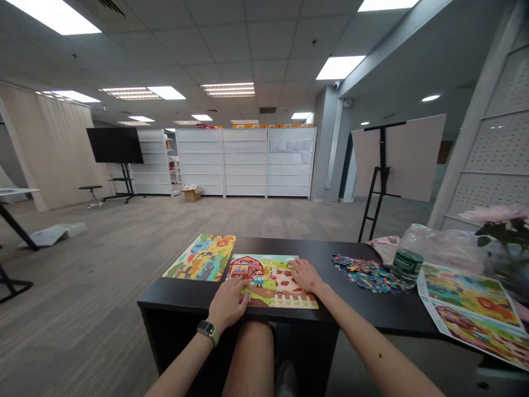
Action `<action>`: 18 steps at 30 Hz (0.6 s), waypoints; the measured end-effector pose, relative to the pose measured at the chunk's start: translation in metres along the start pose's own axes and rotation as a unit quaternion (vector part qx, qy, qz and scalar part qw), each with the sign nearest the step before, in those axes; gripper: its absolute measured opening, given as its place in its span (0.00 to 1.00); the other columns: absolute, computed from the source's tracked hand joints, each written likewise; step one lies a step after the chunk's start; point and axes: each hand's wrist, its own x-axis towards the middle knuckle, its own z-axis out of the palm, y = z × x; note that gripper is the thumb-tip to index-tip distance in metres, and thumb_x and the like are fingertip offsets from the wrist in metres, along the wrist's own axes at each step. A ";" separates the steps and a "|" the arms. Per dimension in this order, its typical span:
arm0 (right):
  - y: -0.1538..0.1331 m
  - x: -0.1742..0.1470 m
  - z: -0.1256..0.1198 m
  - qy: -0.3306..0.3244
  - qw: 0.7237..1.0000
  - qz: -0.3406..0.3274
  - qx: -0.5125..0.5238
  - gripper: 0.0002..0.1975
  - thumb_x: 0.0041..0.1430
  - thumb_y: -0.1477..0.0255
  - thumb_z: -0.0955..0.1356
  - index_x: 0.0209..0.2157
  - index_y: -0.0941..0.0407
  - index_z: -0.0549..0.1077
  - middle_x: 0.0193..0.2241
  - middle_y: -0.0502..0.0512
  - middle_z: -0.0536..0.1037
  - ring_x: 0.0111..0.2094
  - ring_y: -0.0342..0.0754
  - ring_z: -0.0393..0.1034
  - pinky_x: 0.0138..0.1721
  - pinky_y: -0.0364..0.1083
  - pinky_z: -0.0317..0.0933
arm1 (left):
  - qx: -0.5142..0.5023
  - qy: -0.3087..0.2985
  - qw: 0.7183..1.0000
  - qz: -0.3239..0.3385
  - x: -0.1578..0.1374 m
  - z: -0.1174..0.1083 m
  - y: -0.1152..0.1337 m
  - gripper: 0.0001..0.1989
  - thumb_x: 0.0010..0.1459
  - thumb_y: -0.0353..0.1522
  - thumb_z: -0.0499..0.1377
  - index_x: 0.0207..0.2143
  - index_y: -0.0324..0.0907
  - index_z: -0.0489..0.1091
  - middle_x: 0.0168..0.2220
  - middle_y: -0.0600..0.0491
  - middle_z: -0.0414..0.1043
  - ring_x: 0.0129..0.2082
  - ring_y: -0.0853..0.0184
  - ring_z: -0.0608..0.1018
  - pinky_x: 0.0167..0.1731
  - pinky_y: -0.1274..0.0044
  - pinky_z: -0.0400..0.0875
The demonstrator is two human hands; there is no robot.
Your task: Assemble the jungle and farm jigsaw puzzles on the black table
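Observation:
A farm picture board point(264, 295), with a red barn, a cow and a white fence, lies flat on the dark table in front of me. My left hand point(228, 302) rests on its lower left part, fingers stretched out over the picture. On the upper right part, by the cow, lies my right hand point(306, 275), also flat with its fingers extended. Neither hand appears to grip anything. Left of the farm board, a second board point(202, 257) with a lion and other animals lies on the table.
To the right, a pile of colourful puzzle pieces point(366, 272) lies beside a water bottle point(408, 256) with a green label. Printed picture sheets point(471, 309) lie at the table's right end. A flower vase point(506, 264) and plastic bags point(454, 248) stand behind them.

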 end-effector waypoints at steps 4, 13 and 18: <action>0.001 -0.002 -0.001 -0.010 1.000 0.004 -0.018 0.26 0.63 0.68 0.60 0.63 0.52 0.64 0.64 0.61 0.63 0.64 0.59 0.56 0.59 0.54 0.50 | -0.001 -0.002 1.000 -0.006 0.001 -0.001 0.001 0.17 0.60 0.35 0.57 0.51 0.43 0.72 0.59 0.45 0.69 0.60 0.55 0.69 0.60 0.63 0.62; -0.001 0.001 -0.003 -0.010 0.999 0.026 -0.027 0.23 0.63 0.67 0.60 0.58 0.53 0.67 0.59 0.61 0.68 0.57 0.58 0.60 0.53 0.51 0.53 | 0.018 -0.007 1.000 -0.006 0.001 -0.001 0.002 0.17 0.61 0.34 0.55 0.52 0.43 0.71 0.59 0.46 0.69 0.61 0.55 0.68 0.60 0.63 0.60; -0.001 0.024 -0.008 -0.034 0.997 0.053 -0.032 0.21 0.59 0.64 0.63 0.52 0.53 0.72 0.52 0.63 0.72 0.53 0.61 0.64 0.50 0.55 0.56 | 0.015 -0.003 1.000 -0.010 0.000 0.000 0.003 0.17 0.61 0.35 0.56 0.52 0.43 0.71 0.60 0.46 0.68 0.61 0.55 0.68 0.60 0.63 0.60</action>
